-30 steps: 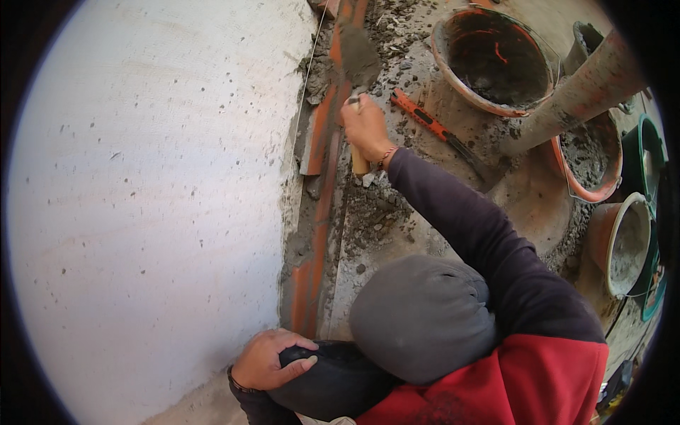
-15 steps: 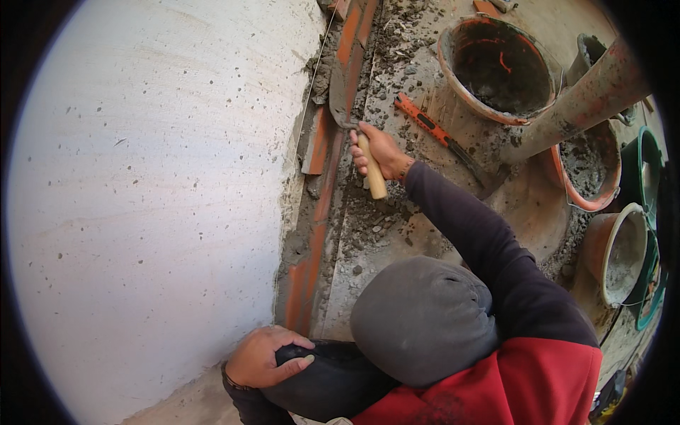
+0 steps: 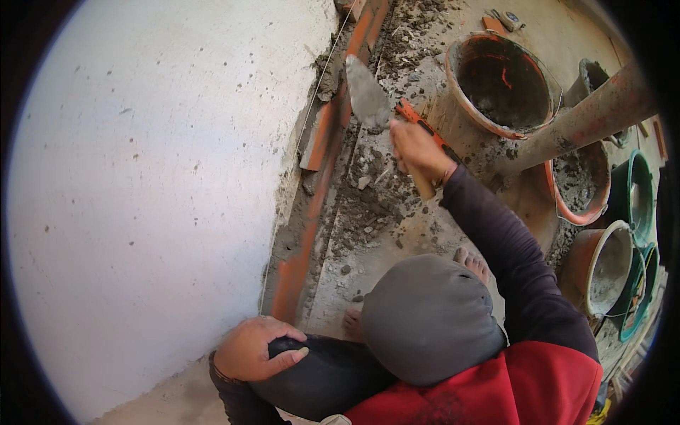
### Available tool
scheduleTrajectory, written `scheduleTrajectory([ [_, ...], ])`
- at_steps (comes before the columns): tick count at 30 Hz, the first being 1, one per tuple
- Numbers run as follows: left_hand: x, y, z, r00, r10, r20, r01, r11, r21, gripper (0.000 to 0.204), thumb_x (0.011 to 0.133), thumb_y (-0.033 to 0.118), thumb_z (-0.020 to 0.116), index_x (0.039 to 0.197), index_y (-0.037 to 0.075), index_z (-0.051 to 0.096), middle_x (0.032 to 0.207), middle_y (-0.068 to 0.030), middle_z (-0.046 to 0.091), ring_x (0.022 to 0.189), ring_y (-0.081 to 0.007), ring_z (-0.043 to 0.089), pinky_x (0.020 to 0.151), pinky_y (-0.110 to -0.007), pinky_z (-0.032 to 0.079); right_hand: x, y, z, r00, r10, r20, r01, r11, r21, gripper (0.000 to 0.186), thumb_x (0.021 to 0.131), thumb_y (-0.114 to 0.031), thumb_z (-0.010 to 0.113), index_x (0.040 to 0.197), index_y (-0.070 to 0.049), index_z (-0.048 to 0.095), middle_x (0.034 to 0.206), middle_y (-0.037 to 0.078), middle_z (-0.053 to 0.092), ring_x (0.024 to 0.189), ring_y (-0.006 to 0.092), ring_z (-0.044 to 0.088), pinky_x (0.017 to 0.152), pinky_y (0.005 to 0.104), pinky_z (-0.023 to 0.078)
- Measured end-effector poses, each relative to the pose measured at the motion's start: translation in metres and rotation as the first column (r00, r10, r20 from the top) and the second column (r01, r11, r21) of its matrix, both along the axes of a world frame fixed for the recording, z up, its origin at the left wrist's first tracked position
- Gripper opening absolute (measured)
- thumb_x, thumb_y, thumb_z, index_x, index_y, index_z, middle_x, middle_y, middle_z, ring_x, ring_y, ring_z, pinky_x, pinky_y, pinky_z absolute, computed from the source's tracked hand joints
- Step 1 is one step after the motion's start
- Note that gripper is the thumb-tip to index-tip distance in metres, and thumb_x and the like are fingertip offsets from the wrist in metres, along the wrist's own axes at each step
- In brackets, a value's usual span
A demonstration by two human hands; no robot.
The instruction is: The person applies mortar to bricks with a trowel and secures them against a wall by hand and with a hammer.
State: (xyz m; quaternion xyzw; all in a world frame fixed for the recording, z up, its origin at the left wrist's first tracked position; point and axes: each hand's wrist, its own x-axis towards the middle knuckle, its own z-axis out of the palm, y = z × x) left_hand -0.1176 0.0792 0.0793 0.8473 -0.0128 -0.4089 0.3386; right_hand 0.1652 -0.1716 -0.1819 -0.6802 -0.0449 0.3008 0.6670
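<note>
One wall (image 3: 156,184); one floor (image 3: 425,237), three orange buckets (image 3: 467,103) near its right edge; one trowel (image 3: 370,93) by its left edge, right hand (image 3: 421,150) curled tightly round it; left hand (image 3: 251,348) half-curled over one knee (image 3: 312,372)

Trowel blade (image 3: 367,93) is looking like metal, its face dull and grimy. Handle (image 3: 423,183) is showing smooth, bare wood. Wall (image 3: 156,156) is showing matt, speckled. Brick (image 3: 319,136) is reading as rough clay; big bucket (image 3: 455,79) as scuffed plastic. Sleeve (image 3: 511,223) is looking like matt cloth.
</note>
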Motion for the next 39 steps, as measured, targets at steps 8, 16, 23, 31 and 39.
scheduleTrajectory([
  [8,0.003,-0.004,0.001,0.993,-0.043,0.113,0.049,0.998,-0.051,0.032,0.086,0.032,0.070,0.102,0.004,0.071,0.094,-0.0162,0.071,0.090,-0.0369,0.067,0.081,-0.041,0.052,0.057,0.003,0.094,0.933,0.347,-0.093,-0.356,0.853,-0.383,0.047,0.105,-0.044,0.041,0.084,-0.005,0.053,0.065,0.002,0.052,0.046,0.0128,0.050,0.041,0.0293,0.045],
  [16,0.002,-0.006,-0.006,0.975,-0.048,0.217,0.080,0.987,-0.141,0.035,0.085,0.036,0.070,0.099,0.004,0.071,0.093,-0.0165,0.071,0.090,-0.0366,0.066,0.079,-0.043,0.052,0.024,0.009,0.100,0.864,0.501,-0.057,-0.460,0.737,-0.496,0.042,0.106,-0.039,0.038,0.085,-0.005,0.052,0.064,0.001,0.052,0.046,0.0127,0.051,0.041,0.0292,0.045],
  [23,-0.003,-0.004,0.001,0.980,-0.064,0.188,0.090,0.987,-0.130,0.035,0.084,0.034,0.071,0.102,0.004,0.071,0.097,-0.0166,0.071,0.092,-0.0370,0.066,0.082,-0.043,0.052,-0.016,0.002,0.046,0.911,0.173,-0.374,-0.145,0.984,0.104,0.036,0.104,-0.044,0.040,0.086,-0.013,0.048,0.064,-0.001,0.047,0.048,0.0121,0.045,0.045,0.0305,0.043],
  [31,-0.005,-0.001,-0.002,0.990,-0.051,0.135,0.064,0.994,-0.093,0.038,0.085,0.039,0.070,0.102,0.006,0.071,0.097,-0.0144,0.072,0.092,-0.0352,0.066,0.080,-0.042,0.052,-0.020,0.044,-0.033,0.809,0.264,-0.526,0.131,0.791,0.598,0.041,0.104,-0.047,0.032,0.082,-0.015,0.045,0.061,-0.001,0.042,0.048,0.0147,0.040,0.047,0.0330,0.042],
  [39,-0.014,-0.001,0.008,0.999,0.004,0.033,-0.003,1.000,-0.030,0.035,0.084,0.034,0.071,0.105,0.007,0.071,0.100,-0.0159,0.072,0.094,-0.0363,0.066,0.083,-0.043,0.051,-0.056,0.080,-0.018,0.934,0.155,-0.322,-0.049,0.948,0.315,0.045,0.105,-0.047,0.036,0.079,-0.011,0.045,0.059,0.002,0.049,0.044,0.0147,0.047,0.045,0.0302,0.044],
])
